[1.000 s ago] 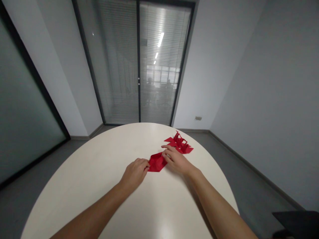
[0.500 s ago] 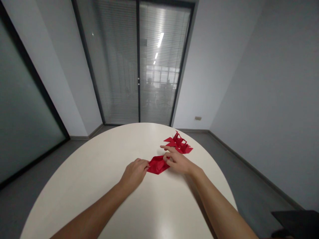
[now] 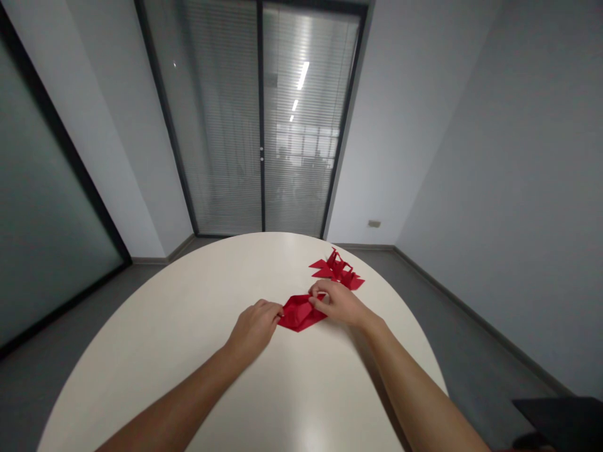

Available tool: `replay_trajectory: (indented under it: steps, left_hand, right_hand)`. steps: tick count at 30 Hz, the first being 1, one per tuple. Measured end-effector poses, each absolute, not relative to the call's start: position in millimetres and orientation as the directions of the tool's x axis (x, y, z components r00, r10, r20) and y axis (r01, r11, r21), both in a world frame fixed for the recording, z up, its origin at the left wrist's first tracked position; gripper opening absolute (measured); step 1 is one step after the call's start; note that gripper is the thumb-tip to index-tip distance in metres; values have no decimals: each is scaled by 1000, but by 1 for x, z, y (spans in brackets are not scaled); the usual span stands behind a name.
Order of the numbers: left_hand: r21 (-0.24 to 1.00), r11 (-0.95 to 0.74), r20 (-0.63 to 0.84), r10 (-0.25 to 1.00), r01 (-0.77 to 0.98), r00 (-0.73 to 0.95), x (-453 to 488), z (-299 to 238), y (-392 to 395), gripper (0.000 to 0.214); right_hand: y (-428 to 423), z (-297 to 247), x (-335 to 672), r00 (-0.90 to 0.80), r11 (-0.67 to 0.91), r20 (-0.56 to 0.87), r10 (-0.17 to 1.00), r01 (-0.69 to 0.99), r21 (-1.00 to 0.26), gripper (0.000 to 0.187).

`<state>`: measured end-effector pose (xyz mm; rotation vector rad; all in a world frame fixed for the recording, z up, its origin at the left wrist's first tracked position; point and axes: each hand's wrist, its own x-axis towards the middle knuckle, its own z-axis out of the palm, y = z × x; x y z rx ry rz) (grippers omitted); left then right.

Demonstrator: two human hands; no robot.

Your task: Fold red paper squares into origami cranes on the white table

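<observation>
A partly folded sheet of red origami paper [image 3: 298, 315] lies on the white round table [image 3: 226, 270], between my two hands. My left hand [image 3: 257, 323] pinches its left corner. At its upper right edge, my right hand [image 3: 336, 302] has thumb and index finger closed on the paper, the other fingers curled in. Just beyond my right hand stand several red folded paper cranes [image 3: 336, 267] grouped close together; my hand hides part of the nearest.
Behind the table are glass panels with blinds [image 3: 301, 157] in dark frames. A black object, perhaps a chair [image 3: 560, 417], shows at the lower right. A wall socket [image 3: 374, 223] sits low on the back wall.
My right hand's outstretched finger has curled in toward the thumb at the paper's upper right edge. My left hand has stayed at the left corner.
</observation>
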<state>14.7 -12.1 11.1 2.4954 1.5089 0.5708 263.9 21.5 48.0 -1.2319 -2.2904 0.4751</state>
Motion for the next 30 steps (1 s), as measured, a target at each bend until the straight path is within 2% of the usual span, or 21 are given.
replay_trajectory:
  steps: [4,10,25,30]
  left_hand:
    - [326,-484,241,873,812,424,15,9,-12,26]
    - [327,-516,261,855,792,449,14,5,-11,29]
    - [246,-519,219,853,819,475,18,11,-14,29]
    - [219,-526,212,848,822,486,18,11,-14,28]
  right_hand:
    - [20,47,256,-471,552,287,834,715,-430,30]
    - [20,42,241,-512,556,226,828,801,-223,25]
    - [17,44,239,-420,446,190,887,886,-124,16]
    - [17,41,230,-454,480,222,863,874,-79,16]
